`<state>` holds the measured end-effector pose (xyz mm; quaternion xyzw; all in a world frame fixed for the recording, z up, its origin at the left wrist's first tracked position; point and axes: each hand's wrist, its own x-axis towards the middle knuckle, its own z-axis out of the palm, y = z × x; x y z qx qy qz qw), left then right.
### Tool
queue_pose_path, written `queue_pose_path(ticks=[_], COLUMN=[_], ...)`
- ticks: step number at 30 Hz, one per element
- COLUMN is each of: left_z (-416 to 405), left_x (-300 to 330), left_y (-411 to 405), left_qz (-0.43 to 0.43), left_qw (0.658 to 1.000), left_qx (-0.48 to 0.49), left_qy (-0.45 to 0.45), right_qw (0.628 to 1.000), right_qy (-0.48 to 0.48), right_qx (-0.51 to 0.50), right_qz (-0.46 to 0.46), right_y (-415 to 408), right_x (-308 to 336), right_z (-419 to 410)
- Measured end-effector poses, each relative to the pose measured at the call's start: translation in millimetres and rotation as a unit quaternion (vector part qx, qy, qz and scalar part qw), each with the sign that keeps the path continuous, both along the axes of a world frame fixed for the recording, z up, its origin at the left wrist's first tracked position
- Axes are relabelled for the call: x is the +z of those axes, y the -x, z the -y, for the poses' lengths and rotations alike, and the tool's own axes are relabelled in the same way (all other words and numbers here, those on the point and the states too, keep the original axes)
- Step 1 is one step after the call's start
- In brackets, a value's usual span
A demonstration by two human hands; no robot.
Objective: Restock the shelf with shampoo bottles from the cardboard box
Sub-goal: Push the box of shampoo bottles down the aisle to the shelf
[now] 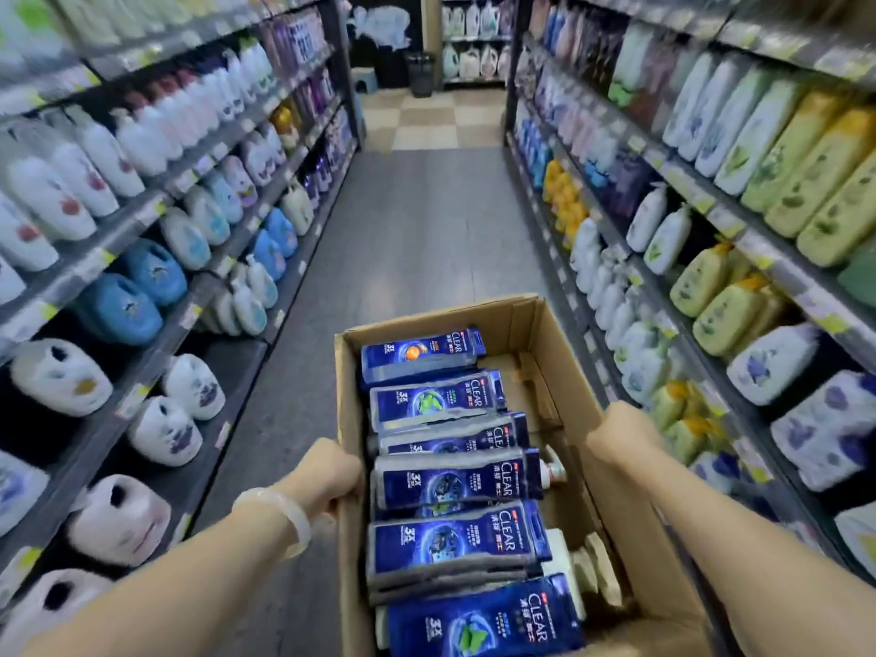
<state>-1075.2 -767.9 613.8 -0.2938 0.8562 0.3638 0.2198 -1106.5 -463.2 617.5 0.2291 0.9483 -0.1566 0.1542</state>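
An open cardboard box [611, 471] is carried in front of me, above the aisle floor. Several dark blue shampoo bottles [455, 481] lie flat in a row along its left side, with a white pump bottle [554, 469] tucked to their right. My left hand [327, 471] grips the box's left wall, a pale bracelet on that wrist. On the right wall my right hand [621, 433] holds the box's edge. Shelves [711, 215] full of bottles run along both sides.
Grey floor [407, 230] stretches ahead between the two shelf rows, turning to checkered tiles farther on. A dark bin [421, 73] and a small stool [366, 80] stand at the aisle's far end. Large white and blue jugs [118, 310] fill the left lower shelves.
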Motion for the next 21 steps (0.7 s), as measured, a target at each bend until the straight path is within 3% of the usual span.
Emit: queue_pose_path(ticks=[10, 21], left_z=[11.0, -11.1], left_x=[8.8, 9.8], left_y=[337.6, 691.5], left_qz=[-0.015, -0.03], left_qw=[0.997, 0.996], left_qx=[-0.072, -0.062], left_qy=[0.017, -0.054], right_qw=[0.996, 0.996], right_qy=[0.003, -0.034], right_qx=[-0.091, -0.082], right_qz=[0.009, -0.006], right_y=[284.2, 629.9], right_x=[5.9, 21.8], right_z=[13.7, -1.9])
